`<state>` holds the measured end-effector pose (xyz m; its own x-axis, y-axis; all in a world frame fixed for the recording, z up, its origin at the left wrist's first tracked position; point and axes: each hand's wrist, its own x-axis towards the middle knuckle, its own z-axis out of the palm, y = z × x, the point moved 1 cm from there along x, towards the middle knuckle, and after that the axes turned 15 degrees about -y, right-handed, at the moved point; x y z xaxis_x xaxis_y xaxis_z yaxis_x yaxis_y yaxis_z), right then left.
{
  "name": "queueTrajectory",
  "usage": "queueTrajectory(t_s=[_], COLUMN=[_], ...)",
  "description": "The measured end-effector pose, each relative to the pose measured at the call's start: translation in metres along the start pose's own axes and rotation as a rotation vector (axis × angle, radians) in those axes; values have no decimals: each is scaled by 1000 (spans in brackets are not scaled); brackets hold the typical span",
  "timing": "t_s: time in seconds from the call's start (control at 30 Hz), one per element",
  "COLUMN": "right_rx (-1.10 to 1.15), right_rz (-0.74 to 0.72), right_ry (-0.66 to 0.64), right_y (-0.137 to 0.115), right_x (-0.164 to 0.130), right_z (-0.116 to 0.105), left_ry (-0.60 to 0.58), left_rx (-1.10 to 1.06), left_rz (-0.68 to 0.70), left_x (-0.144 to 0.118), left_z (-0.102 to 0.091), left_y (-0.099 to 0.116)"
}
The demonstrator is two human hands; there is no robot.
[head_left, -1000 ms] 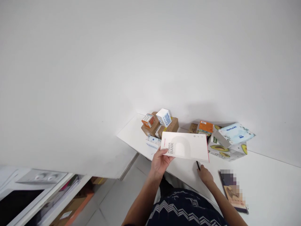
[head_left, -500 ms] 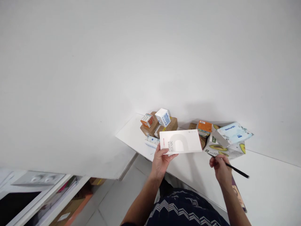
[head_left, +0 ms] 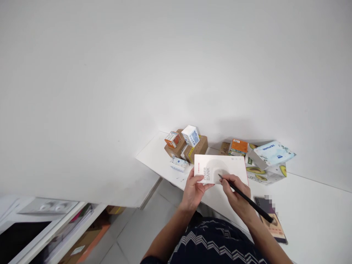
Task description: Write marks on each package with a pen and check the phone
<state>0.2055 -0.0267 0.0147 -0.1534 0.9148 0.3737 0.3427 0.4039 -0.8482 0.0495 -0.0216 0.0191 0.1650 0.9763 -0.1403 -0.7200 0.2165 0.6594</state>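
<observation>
My left hand (head_left: 194,189) grips the lower left corner of a white power bank box (head_left: 217,167), thumb on its front and fingers beneath. Grey lettering on the box reads "POWER BANK". In my right hand (head_left: 236,192) is a black pen (head_left: 249,201), pinched between the fingers. Its tip points at the middle of the box front; whether it touches the surface I cannot tell. Below the right forearm, a phone (head_left: 279,233) with a lit screen lies on the white table (head_left: 310,212).
Brown cardboard boxes (head_left: 202,145) carry an orange box (head_left: 172,139) and a white box (head_left: 190,135). A pale floral box (head_left: 178,164) lies in front. Rightward stand another orange box (head_left: 238,146), an avocado-print box (head_left: 271,175) and a light blue box (head_left: 275,153). Open shelves (head_left: 90,234) are at lower left.
My right hand has moved left with the pen, from beside the avocado box to over the power bank box. The power bank box has shifted slightly right. More of the phone shows.
</observation>
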Motion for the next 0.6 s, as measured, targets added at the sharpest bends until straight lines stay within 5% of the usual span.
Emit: queueTrajectory(t_s=[0.6], right_rx=[-75], right_rz=[-28], right_ry=[-82], right_y=[-2], right_x=[7], right_z=[9], left_ry=[17], left_rx=[14], left_rz=[46], left_x=[-5], left_z=[3], left_y=[0])
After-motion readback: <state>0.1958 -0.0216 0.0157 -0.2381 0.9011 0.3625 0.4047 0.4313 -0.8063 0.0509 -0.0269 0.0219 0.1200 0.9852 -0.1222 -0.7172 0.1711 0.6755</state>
